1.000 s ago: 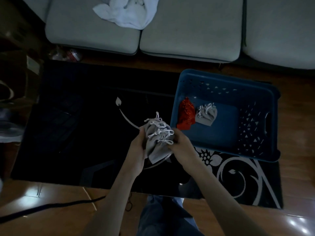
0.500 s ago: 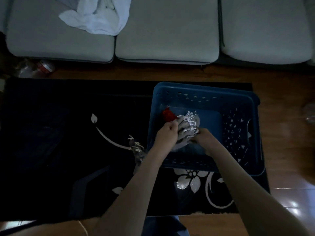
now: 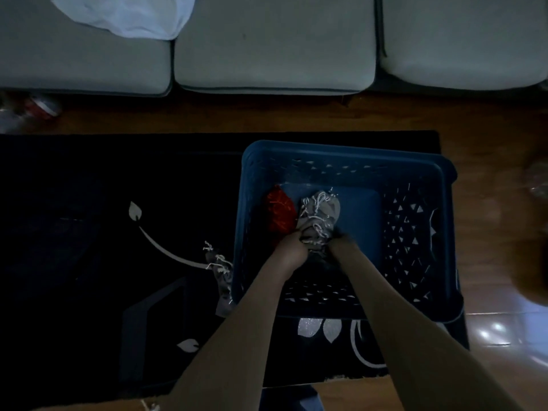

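Observation:
Both my hands reach into a blue plastic laundry basket (image 3: 350, 157) on a dark rug. My left hand (image 3: 292, 247) and my right hand (image 3: 341, 243) grip a folded grey cloth with white tassels (image 3: 318, 229), held low on the basket floor. Just beyond it another grey tasselled cloth (image 3: 323, 203) lies in the basket, next to a red cloth (image 3: 280, 213). A third grey tasselled cloth (image 3: 221, 269) lies on the rug just left of the basket.
The dark rug with white flower pattern (image 3: 148, 241) covers a wooden floor (image 3: 489, 120). A light grey sofa (image 3: 272, 40) spans the back, with a white garment (image 3: 127, 16) on its left cushion. Bottles (image 3: 32, 108) lie at the sofa's foot, far left.
My hands carried the grey tasselled cloth from over the rug rightwards into the basket and lowered it to the basket floor. The view shifted right with them.

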`<state>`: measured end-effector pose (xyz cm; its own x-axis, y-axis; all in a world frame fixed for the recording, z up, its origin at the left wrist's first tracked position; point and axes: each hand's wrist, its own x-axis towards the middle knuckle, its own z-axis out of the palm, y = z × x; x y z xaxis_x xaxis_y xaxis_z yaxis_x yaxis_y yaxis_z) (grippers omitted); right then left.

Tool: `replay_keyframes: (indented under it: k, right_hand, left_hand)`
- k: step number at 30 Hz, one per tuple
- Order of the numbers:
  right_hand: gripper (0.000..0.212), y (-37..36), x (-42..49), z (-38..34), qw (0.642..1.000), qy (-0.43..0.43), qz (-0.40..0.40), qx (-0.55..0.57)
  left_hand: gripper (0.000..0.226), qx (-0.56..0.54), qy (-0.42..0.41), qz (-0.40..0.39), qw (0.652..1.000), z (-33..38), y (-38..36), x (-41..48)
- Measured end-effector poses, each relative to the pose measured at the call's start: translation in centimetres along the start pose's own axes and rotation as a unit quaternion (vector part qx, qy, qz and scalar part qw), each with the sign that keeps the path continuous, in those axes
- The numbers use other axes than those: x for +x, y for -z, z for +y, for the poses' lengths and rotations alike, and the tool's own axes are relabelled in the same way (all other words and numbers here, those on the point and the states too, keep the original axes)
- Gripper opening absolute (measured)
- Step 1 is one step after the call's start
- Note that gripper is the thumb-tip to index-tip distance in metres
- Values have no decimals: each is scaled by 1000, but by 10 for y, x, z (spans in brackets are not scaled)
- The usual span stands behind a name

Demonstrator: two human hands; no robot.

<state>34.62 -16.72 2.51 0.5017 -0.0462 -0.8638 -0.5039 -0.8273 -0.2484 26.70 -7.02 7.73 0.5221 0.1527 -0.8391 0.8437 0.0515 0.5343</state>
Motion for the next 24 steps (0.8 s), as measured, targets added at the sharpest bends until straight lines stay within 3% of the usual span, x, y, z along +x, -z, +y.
replay_keyframes:
  k: [4, 6, 8, 10, 12, 14, 17, 19, 21, 24]
  right_hand:
    - [53, -8, -49, -16, 986, 5, 156, -54]
    - [47, -16, -73, -22, 975, 89, 189, -70]
    - [30, -24, -104, -32, 965, 190, 180, 5]
    - [23, -31, -132, -41, 951, 258, 146, 90]
    - [24, -46, -156, -50, 944, 287, 105, 128]
    - [26, -66, -176, -55, 939, 303, 59, 149]
    - [30, -105, -199, -58, 928, 355, -16, 110]
    - [18, -137, -209, -52, 918, 380, -81, 82]
    - [31, -170, -211, -35, 903, 406, -138, 41]
    - [17, -185, -191, 6, 932, 342, -118, -9]
  left_hand:
    - [54, 0, -2, 12, 1000, -2, 4, -6]
    - [48, 10, -30, 46, 998, 2, 8, -16]
    - [42, 8, -96, 134, 986, 9, 17, -41]
    - [40, -28, -181, 288, 940, 11, 28, -67]
    - [38, -73, -262, 428, 862, 2, 47, -90]
    - [36, -82, -292, 495, 814, -17, 66, -100]
    - [32, -179, -221, 477, 832, -58, 89, -90]
    - [27, -254, -167, 420, 855, -91, 94, -78]
    - [19, -230, -94, 383, 890, -126, 95, -70]
    - [20, -165, 39, 305, 937, -172, 94, -58]
